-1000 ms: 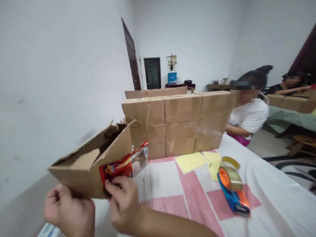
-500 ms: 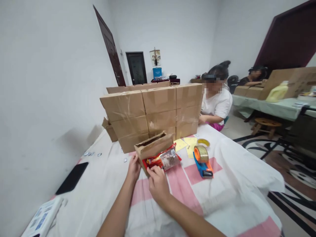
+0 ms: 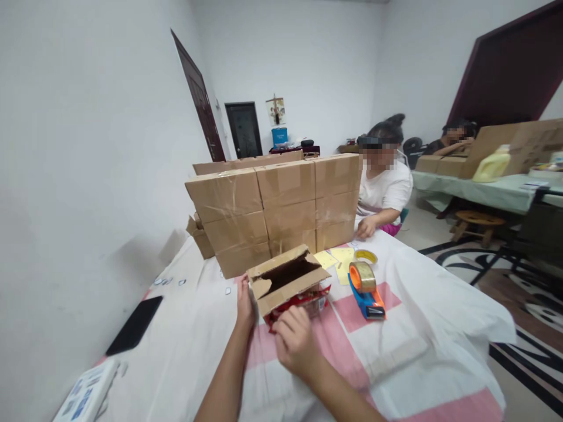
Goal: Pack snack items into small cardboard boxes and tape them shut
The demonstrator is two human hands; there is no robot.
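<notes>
A small open cardboard box [image 3: 281, 275] is tilted toward me on the table, its dark inside showing between the flaps. My left hand [image 3: 245, 302] grips the box at its left side. In front of the box lies a red packet [image 3: 319, 302], partly hidden by the near flap. My right hand [image 3: 297, 340] has its fingers bent together and pinches the packet's left end. To the right stands a blue and orange tape dispenser [image 3: 369, 299] with a tape roll on it, and behind it lies a yellow tape roll [image 3: 366, 256].
A wall of stacked cartons [image 3: 285, 211] stands behind the box. A person [image 3: 387, 187] sits beyond the table's right corner, one hand on its edge. Yellow papers [image 3: 343, 264] lie near the tape. At left are a black phone-like slab [image 3: 135, 325] and a white package [image 3: 85, 392].
The small box has tipped toward me, so its opening shows and its flap covers more of the packet. The other person's hand has come forward onto the table. The view has shifted slightly.
</notes>
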